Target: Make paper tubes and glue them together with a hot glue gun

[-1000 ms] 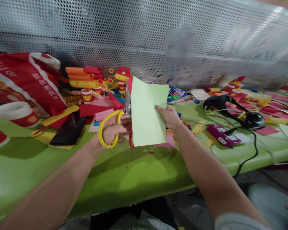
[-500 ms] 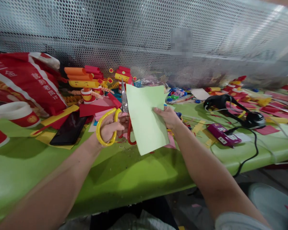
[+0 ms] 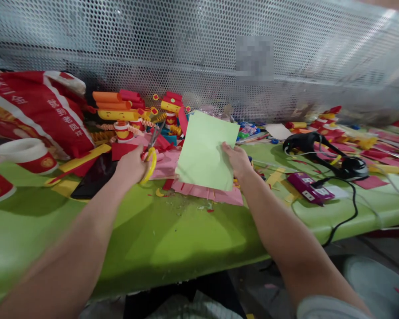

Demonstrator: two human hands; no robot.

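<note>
A light green sheet of paper (image 3: 208,150) is held by its right edge in my right hand (image 3: 236,158), thumb on top. My left hand (image 3: 132,166) grips scissors (image 3: 150,166) with a yellow handle; their blades point up and away, left of the sheet. Pink paper (image 3: 216,195) lies under and in front of the green sheet. Behind the scissors are red paper and small paper figures (image 3: 119,119) with cup bodies and rolled orange tops.
A black phone (image 3: 95,177), paper cups (image 3: 25,155) and a red bag (image 3: 36,110) are at the left. At the right are a purple power socket (image 3: 309,188) with a black cable and a black headset (image 3: 332,155). A perforated metal panel (image 3: 186,53) stands behind.
My left hand has moved left with the scissors, away from the green sheet. The sheet has gone up and tilted back, uncovering pink paper below it.
</note>
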